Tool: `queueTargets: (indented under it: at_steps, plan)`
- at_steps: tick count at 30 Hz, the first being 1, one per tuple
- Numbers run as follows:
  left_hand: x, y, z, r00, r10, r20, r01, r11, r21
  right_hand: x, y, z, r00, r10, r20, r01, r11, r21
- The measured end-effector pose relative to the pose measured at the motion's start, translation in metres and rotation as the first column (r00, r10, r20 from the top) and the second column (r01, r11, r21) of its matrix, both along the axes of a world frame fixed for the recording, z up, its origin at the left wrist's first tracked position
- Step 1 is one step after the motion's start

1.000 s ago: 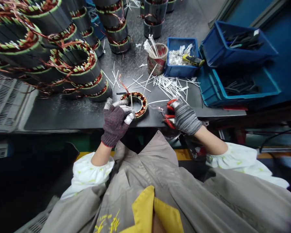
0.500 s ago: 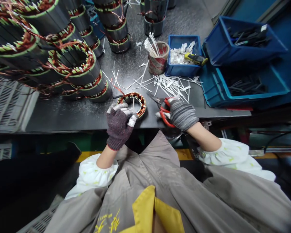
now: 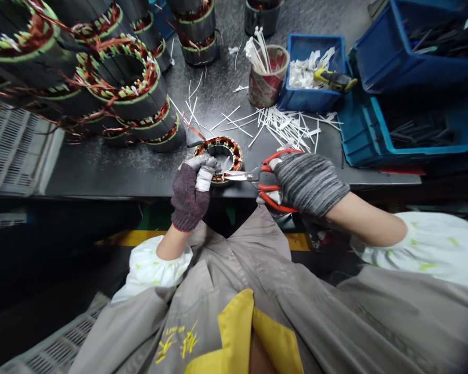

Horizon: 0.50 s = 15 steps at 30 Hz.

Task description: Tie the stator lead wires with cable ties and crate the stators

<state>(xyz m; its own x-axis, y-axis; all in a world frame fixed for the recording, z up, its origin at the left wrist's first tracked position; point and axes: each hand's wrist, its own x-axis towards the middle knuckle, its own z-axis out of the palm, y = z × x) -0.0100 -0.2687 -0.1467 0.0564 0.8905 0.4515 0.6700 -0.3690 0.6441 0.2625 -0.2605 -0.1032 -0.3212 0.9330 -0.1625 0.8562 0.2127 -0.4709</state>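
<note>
A small stator ring [image 3: 229, 148] wound with copper wire lies near the front edge of the dark workbench [image 3: 101, 169]. My left hand [image 3: 191, 184], in a dark purple knit glove with taped fingertips, is closed on the ring's near left rim. My right hand [image 3: 306, 182], in a grey striped glove, grips red-handled scissors [image 3: 257, 179]. Their blades point left and reach the ring's near edge, right beside my left fingers.
Stacks of larger wound stators [image 3: 120, 88] fill the bench's left and back. A paper cup of white cable ties [image 3: 267, 78], loose ties [image 3: 288, 124], a small blue bin [image 3: 312, 72] with a yellow-handled tool, and bigger blue bins [image 3: 409, 52] stand to the right. A grey crate [image 3: 11, 150] sits far left.
My right hand swung the scissors leftward until the blades reached the ring beside my left fingers. My left hand stayed on the ring. The camera shifted slightly.
</note>
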Motion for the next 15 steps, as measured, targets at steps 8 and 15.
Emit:
queueTargets:
  at_steps: [8,15]
  plan:
    - [-0.005,-0.002,0.009,0.999,-0.027,-0.018,0.025,0.996,-0.089,0.006,0.005,-0.002,0.968,0.050,0.245,-0.052,0.999,0.001]
    - [0.003,0.001,0.028,0.885,-0.150,-0.440,0.180,0.983,0.026,0.086,0.031,-0.031,0.870,-0.402,0.287,0.347,0.911,0.222]
